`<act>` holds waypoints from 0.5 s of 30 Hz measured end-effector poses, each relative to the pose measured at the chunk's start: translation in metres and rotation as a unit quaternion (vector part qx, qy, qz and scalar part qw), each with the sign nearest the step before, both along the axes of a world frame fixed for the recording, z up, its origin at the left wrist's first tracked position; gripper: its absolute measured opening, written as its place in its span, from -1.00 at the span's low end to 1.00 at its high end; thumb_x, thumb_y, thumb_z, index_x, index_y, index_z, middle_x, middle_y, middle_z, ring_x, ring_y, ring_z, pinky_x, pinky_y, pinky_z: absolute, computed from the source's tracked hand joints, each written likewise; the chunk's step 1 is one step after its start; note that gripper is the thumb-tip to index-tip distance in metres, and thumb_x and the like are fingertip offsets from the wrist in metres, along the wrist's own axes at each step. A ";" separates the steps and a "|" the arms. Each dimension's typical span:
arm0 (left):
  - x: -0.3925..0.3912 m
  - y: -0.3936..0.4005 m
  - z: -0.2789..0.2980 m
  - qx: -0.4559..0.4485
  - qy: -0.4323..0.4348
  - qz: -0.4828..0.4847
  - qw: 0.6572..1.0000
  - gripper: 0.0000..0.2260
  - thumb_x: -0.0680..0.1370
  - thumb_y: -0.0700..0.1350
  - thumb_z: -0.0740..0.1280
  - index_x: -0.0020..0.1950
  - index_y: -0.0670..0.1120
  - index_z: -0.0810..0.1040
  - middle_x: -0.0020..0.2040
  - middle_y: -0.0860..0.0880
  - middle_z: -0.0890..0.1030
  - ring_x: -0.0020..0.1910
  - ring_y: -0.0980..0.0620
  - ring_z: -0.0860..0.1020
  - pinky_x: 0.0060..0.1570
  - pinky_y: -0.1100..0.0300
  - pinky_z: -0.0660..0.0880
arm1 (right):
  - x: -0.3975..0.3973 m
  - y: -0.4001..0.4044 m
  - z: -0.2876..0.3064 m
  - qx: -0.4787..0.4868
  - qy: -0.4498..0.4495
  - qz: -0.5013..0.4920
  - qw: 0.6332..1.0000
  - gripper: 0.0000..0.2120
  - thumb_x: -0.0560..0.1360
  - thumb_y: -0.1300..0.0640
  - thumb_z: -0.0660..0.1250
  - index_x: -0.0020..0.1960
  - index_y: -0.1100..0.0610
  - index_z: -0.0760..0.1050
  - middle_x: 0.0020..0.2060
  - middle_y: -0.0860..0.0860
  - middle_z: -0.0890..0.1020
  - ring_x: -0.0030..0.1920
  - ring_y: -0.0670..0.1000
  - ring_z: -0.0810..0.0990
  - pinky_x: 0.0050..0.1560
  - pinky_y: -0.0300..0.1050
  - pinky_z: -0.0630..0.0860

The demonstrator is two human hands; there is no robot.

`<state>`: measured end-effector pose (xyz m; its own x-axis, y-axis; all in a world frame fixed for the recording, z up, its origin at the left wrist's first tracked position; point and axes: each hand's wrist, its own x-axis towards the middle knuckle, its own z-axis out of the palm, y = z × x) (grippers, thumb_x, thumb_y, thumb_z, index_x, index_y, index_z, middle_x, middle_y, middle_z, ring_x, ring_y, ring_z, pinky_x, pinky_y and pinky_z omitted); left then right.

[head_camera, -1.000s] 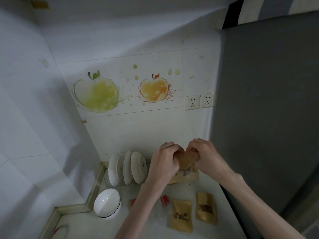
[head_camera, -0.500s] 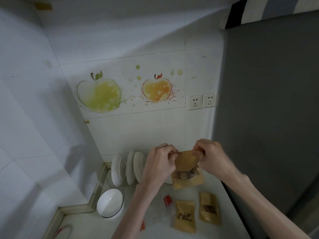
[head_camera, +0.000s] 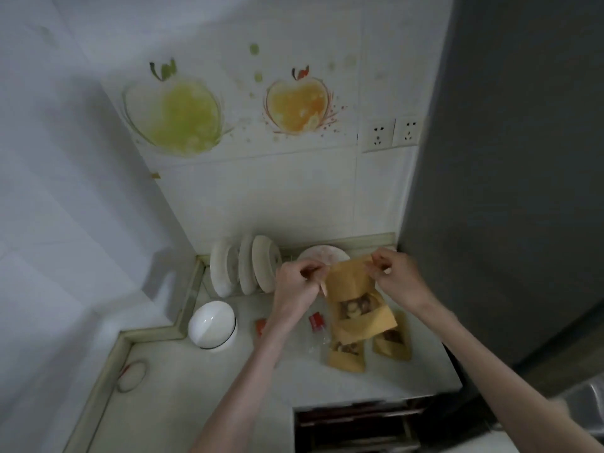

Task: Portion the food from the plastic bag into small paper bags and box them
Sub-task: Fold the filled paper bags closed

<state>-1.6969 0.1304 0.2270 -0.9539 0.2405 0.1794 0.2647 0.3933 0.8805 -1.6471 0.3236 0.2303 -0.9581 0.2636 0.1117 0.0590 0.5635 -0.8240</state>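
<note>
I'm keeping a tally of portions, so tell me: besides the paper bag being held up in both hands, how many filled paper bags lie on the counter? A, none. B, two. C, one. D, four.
B: two paper bags lie flat on the counter, one nearer the middle and one to its right, both below the held bag.

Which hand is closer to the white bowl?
The left hand. It is up and to the right of the white bowl, pinching the paper bag top. The right hand pinches the bag's other corner, farther right.
</note>
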 end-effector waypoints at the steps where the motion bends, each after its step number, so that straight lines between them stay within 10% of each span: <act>1: 0.001 0.001 -0.014 0.015 -0.044 0.006 0.999 -0.80 0.49 -0.18 0.44 -0.26 0.11 0.63 -0.34 0.25 0.64 -0.31 0.26 0.61 -0.23 0.29 0.56 | 0.004 -0.001 -0.011 -0.028 -0.029 0.019 0.999 -0.80 0.49 0.12 0.38 -0.27 -0.09 0.47 -0.30 -0.19 0.61 -0.22 -0.22 0.57 -0.25 -0.40 0.42; 7: 0.027 0.015 -0.116 0.066 -0.281 0.075 0.955 -0.91 0.50 -0.07 0.47 -0.20 0.08 0.64 -0.27 0.12 0.66 -0.22 0.09 0.62 -0.16 0.13 0.60 | 0.041 -0.005 -0.107 -0.138 -0.265 0.102 0.949 -0.91 0.50 0.14 0.38 -0.06 -0.01 0.50 -0.14 -0.11 0.60 -0.04 -0.05 0.59 -0.04 -0.21 0.54; 10: 0.048 0.019 -0.168 0.080 -0.360 0.106 0.923 -0.97 0.48 0.00 0.48 -0.13 0.08 0.67 -0.16 0.10 0.68 -0.11 0.08 0.64 -0.03 0.05 0.62 | 0.059 -0.007 -0.158 -0.116 -0.366 0.062 0.921 -0.81 0.50 0.11 0.38 0.05 0.11 0.45 -0.06 0.00 0.56 -0.17 -0.09 0.55 -0.27 -0.37 0.49; 15: 0.064 0.027 -0.228 -0.006 -0.481 0.016 0.877 -0.66 0.44 0.02 0.52 0.15 -0.01 0.54 0.09 -0.02 0.66 0.05 0.02 0.63 0.09 0.06 0.59 | 0.053 -0.006 -0.204 -0.128 -0.388 -0.058 0.911 -0.62 0.44 0.11 0.44 0.20 0.22 0.48 0.05 0.10 0.57 0.03 0.07 0.59 -0.08 -0.22 0.49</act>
